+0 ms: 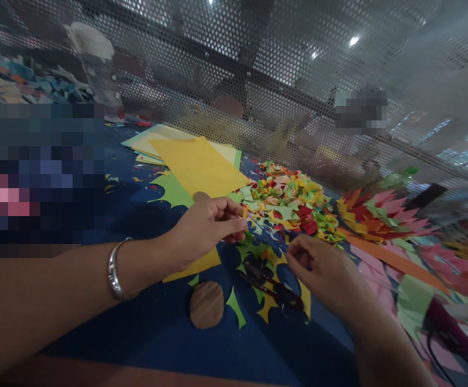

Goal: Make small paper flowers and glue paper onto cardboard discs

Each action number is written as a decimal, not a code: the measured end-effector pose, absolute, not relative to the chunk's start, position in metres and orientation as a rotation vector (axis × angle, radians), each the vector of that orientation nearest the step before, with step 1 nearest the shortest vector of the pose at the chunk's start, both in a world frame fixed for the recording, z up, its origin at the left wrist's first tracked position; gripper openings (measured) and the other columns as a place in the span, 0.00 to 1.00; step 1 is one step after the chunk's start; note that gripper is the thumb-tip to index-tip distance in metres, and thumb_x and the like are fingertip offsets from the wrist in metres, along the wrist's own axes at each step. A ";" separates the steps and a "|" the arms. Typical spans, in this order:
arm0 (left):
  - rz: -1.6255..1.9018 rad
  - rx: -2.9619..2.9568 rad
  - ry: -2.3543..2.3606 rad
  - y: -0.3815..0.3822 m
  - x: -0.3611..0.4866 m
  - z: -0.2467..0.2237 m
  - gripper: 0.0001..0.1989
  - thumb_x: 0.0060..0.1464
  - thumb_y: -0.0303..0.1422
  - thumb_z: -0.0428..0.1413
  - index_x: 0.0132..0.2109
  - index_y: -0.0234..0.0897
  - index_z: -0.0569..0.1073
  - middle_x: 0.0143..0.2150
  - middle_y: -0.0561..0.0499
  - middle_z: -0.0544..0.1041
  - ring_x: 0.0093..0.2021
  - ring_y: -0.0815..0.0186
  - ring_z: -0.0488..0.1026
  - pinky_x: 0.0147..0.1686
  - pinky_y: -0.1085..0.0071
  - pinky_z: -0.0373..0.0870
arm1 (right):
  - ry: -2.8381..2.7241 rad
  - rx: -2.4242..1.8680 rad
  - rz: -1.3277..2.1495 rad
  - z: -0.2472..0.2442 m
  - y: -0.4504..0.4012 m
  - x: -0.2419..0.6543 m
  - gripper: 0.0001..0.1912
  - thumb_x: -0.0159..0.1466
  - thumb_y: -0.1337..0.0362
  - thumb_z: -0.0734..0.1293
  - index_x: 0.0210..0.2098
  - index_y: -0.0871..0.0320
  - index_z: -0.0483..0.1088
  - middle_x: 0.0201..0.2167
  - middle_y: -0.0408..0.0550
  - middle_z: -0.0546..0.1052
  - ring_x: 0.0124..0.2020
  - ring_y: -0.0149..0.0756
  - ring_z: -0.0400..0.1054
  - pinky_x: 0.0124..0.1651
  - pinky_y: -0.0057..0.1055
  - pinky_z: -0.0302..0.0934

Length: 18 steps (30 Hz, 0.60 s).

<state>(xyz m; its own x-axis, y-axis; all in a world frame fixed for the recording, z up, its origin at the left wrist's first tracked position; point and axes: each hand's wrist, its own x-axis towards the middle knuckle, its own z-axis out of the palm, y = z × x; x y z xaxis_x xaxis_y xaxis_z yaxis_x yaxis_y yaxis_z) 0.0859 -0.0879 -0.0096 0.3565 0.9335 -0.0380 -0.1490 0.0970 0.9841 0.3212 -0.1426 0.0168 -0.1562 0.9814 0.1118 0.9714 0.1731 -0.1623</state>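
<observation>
My left hand (213, 223), with a silver bangle on the wrist, pinches a small yellow paper piece (244, 214) between thumb and fingers. Facing it to the right is my right hand (316, 263), its thumb and fingers drawn together; whatever they hold, if anything, is too small to make out. Dark-handled scissors (276, 290) lie on the blue table between and below the hands, among yellow and green paper scraps (266, 309). A round brown wooden-looking disc (207, 305) rests near my left forearm. Beyond my left hand, a yellow paper sheet (201, 166) tops a stack.
A heap of colourful paper cuttings (290, 199) lies behind the hands. Pink and orange spiky paper shapes (387, 215), an orange strip (395, 258) and a purple-and-white tool (451, 328) occupy the right. A clear container (100, 80) stands at back left before a perforated metal screen (217, 64).
</observation>
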 end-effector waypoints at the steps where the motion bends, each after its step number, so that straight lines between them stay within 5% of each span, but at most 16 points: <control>1: 0.947 1.170 0.860 -0.089 0.086 -0.010 0.07 0.52 0.30 0.62 0.37 0.34 0.71 0.27 0.55 0.76 0.28 0.73 0.75 0.30 0.77 0.70 | -2.211 -1.882 0.077 0.018 -0.143 0.320 0.06 0.62 0.62 0.64 0.29 0.55 0.68 0.22 0.42 0.73 0.22 0.32 0.66 0.26 0.28 0.55; 18: 0.667 0.979 0.892 -0.096 0.086 0.001 0.05 0.49 0.25 0.62 0.35 0.32 0.73 0.23 0.55 0.75 0.23 0.74 0.72 0.25 0.80 0.67 | -2.213 -1.511 0.333 0.026 -0.154 0.312 0.04 0.66 0.66 0.65 0.38 0.54 0.72 0.29 0.41 0.76 0.27 0.30 0.68 0.31 0.25 0.62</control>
<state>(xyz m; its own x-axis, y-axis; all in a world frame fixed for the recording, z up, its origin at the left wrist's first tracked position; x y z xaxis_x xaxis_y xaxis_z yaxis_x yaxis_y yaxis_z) 0.0858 -0.0958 0.0005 0.4850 0.8105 -0.3284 -0.0858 0.4178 0.9045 0.3116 -0.1536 0.0265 -0.3077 0.9259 0.2190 0.8207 0.3747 -0.4314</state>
